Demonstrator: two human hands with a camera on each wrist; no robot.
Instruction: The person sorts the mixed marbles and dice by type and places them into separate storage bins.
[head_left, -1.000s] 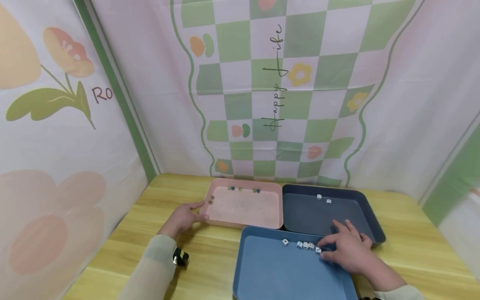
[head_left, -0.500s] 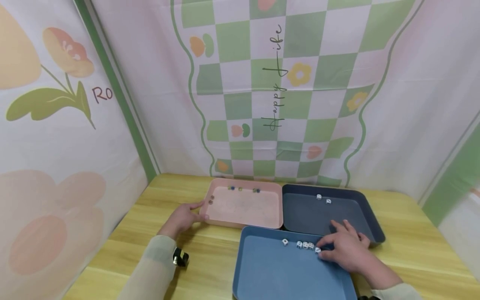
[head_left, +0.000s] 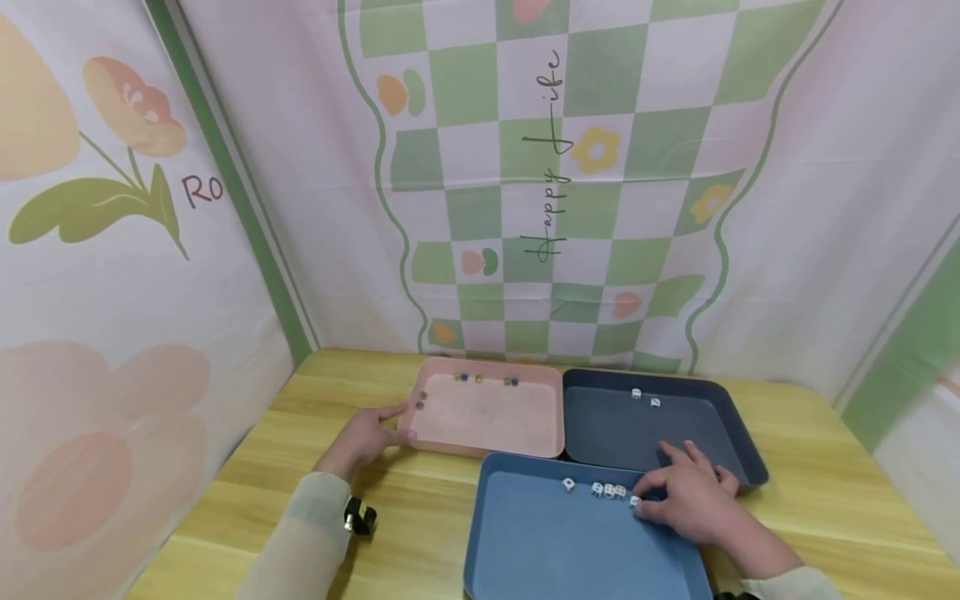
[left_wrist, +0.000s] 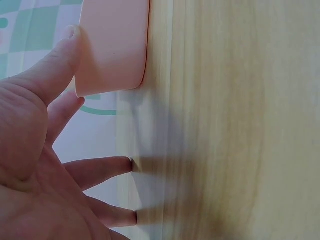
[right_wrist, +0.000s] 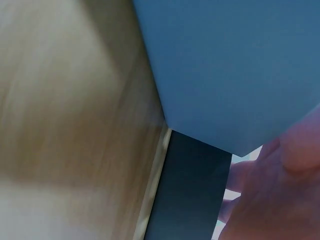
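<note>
My left hand (head_left: 365,440) rests at the left corner of a pink tray (head_left: 487,421). In the left wrist view its thumb (left_wrist: 67,45) touches the tray's rim and the other fingers are spread. Over the far right corner of a blue tray (head_left: 585,550), my right hand (head_left: 693,492) pinches a white die (head_left: 635,501) between thumb and index finger. Several more white dice (head_left: 609,490) lie in a loose row to its left. The right wrist view shows the blue tray's outer wall (right_wrist: 230,65) and part of the hand (right_wrist: 275,190), but the die is hidden.
A dark navy tray (head_left: 637,437) with two white dice (head_left: 646,397) stands behind the blue one, beside the pink tray. Small coloured pieces (head_left: 480,378) lie along the pink tray's far and left sides. All three trays stand on a wooden table (head_left: 405,525) before a patterned curtain (head_left: 525,208).
The right thumb and index finger have shifted very slightly left with the die. The left hand stays at the pink tray's corner, and the view has moved a little.
</note>
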